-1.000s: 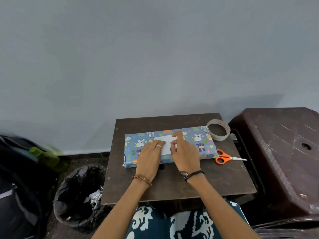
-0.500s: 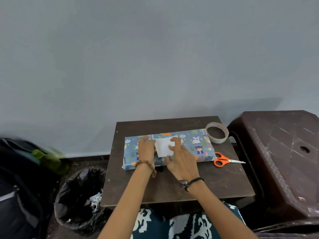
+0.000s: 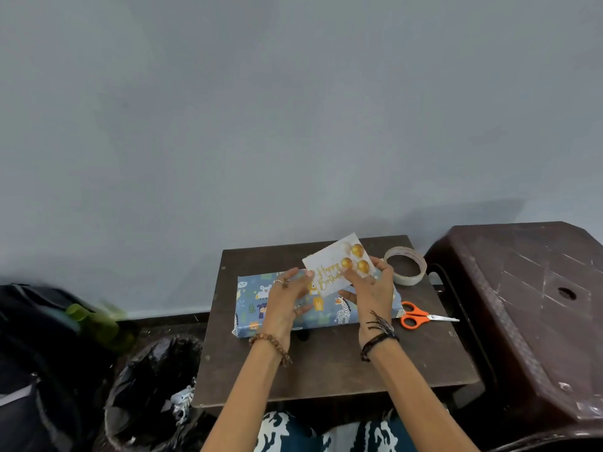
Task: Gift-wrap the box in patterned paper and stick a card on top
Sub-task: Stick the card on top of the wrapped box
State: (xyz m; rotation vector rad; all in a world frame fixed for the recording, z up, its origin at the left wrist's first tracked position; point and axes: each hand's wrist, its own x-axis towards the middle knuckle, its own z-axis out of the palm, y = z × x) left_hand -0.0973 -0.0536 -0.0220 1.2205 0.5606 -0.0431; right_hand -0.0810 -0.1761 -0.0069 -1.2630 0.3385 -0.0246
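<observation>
birthday card held up over the wrapped box

the card (image 3: 332, 267) is white, with gold writing and three gold balloons, and its printed face is turned to the camera. it is lifted above the box (image 3: 321, 308) and tilted, with its far right corner highest. the right hand (image 3: 370, 288) holds it at the right lower part: the fingers are curled over the front of the card near the balloons and the thumb comes from under the lower edge. the left hand (image 3: 287, 301) is at the left lower edge of the card; its fingertips touch that edge, with fingers mostly straight and a little spread, so i read it as steadying and not as a closed grip. i cannot tell if the lower edge of the card touches the box.

the box is wrapped in blue paper with animal pictures. it lies flat on the small dark table (image 3: 326, 370), just under both hands, with its long side from left to right. both forearms come up from the bottom of the view, wrists over the near part of the table. the left wrist has a bead bracelet, the right wrist has dark thread bands.

a tape roll (image 3: 405, 265) lies on the table at the far right corner, near the right hand. orange scissors (image 3: 421, 318) lie just beside the right end of the box. a black bin bag (image 3: 150, 386) is on the floor at left and a brown plastic stool (image 3: 528, 305) stands at right.
</observation>
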